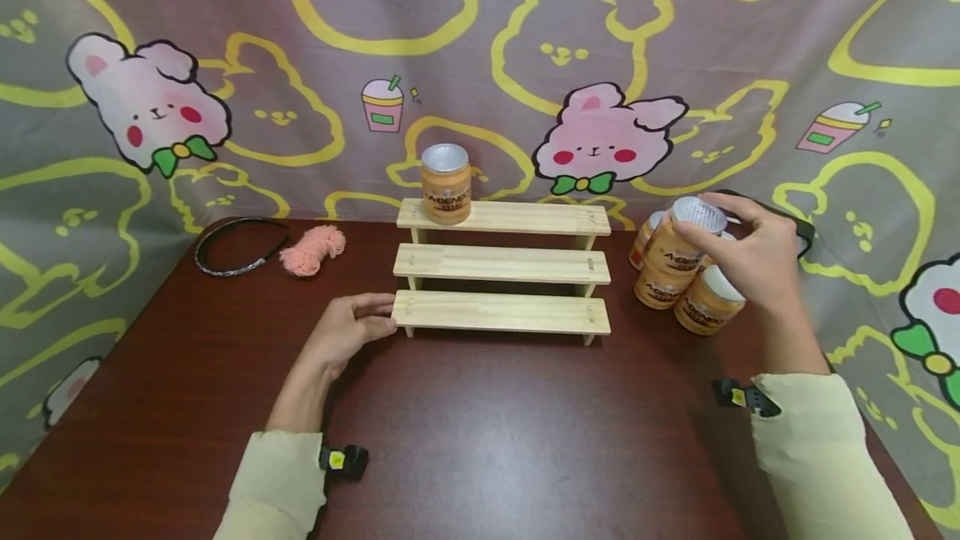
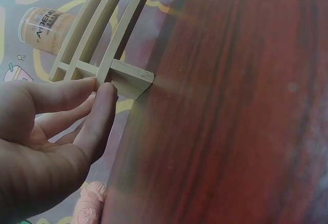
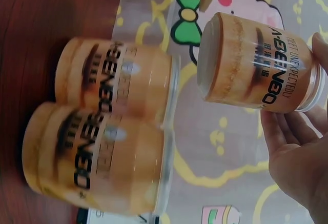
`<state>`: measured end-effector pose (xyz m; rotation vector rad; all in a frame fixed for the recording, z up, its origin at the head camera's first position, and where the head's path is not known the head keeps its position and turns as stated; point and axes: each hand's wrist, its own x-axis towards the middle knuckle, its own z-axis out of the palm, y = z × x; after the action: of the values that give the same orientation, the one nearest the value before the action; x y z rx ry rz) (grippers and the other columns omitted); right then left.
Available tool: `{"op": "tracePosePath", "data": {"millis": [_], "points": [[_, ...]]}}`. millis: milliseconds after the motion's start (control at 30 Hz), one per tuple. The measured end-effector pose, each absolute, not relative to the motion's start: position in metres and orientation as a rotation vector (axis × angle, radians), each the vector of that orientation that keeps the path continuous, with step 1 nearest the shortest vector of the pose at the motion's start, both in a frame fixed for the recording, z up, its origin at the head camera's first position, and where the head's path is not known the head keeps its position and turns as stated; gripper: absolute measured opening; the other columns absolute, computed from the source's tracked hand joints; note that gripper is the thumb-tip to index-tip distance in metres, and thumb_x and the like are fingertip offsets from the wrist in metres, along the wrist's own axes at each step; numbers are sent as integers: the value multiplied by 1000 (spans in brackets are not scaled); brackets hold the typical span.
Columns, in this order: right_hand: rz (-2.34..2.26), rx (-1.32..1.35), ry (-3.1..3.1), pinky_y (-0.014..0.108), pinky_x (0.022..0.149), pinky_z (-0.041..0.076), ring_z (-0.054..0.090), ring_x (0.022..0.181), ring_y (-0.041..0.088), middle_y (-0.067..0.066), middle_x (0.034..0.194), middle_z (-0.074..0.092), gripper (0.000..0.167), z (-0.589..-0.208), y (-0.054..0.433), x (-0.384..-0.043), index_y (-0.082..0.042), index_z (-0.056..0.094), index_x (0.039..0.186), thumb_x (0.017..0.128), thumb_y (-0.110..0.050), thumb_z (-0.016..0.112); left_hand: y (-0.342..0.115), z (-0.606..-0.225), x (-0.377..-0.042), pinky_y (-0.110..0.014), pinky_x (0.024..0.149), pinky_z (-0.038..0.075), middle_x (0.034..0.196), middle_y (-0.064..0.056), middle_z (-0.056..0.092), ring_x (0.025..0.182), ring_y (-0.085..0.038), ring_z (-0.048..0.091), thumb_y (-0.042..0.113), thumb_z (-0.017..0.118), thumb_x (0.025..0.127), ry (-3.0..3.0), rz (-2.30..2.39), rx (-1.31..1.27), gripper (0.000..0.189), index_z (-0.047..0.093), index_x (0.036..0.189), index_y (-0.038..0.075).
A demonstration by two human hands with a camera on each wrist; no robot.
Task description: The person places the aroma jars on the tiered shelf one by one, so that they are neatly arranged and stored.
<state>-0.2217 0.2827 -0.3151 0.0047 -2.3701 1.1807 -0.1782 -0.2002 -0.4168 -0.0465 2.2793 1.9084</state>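
Observation:
My right hand (image 1: 761, 252) grips an orange can (image 1: 673, 252) with a silvery lid near its top. In the right wrist view that can (image 3: 251, 62) is raised above the tops of the other orange cans (image 3: 97, 157). My left hand (image 1: 341, 336) pinches the left end of the lowest step of a three-step wooden shelf (image 1: 502, 312), thumb and forefinger at the board's corner in the left wrist view. On the shelf's top step, toward the left, one orange can (image 1: 447, 190) stands upright.
Several orange cans (image 1: 705, 307) stand close together right of the shelf. A black object (image 1: 806, 233) shows behind my right hand. Left of the shelf lie a bundle of pink yarn (image 1: 313, 250) and a black headband (image 1: 217, 270). A patterned curtain (image 1: 480, 90) hangs behind the dark table (image 1: 480, 440).

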Motion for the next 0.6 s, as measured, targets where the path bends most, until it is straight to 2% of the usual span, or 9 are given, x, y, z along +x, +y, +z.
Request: {"op": "tracePosePath", "data": {"millis": [133, 267, 400, 600], "points": [[1188, 60, -2347, 9, 71, 46, 60, 83, 0, -7, 107, 67, 50, -317, 274, -226, -3, 73, 121, 79, -27, 89, -200, -417, -178, -22, 80, 52, 130, -31, 60, 95, -12, 65, -5, 66, 92, 2281, 1911, -54, 47, 54, 136, -13], [1209, 114, -2333, 11, 68, 46, 58, 84, 5, -4, 107, 67, 48, -318, 264, -231, -3, 73, 120, 81, -26, 88, -201, -416, -177, -22, 81, 52, 129, -30, 61, 95, -11, 64, -5, 66, 91, 2280, 1914, -60, 46, 55, 135, -13], [1224, 165, -2325, 12, 66, 45, 57, 82, 8, 5, 111, 67, 48, -317, 253, -237, -2, 73, 121, 81, -24, 87, -201, -416, -177, -22, 81, 52, 129, -30, 61, 96, -11, 64, -5, 66, 91, 2273, 1918, -65, 46, 56, 135, -14], [1226, 244, -2306, 13, 73, 45, 58, 89, 7, 15, 116, 69, 47, -313, 237, -244, -2, 73, 121, 81, -21, 87, -201, -415, -177, -22, 81, 52, 128, -29, 61, 96, -12, 64, -4, 66, 91, 2271, 1918, -63, 45, 56, 134, -14]]}}
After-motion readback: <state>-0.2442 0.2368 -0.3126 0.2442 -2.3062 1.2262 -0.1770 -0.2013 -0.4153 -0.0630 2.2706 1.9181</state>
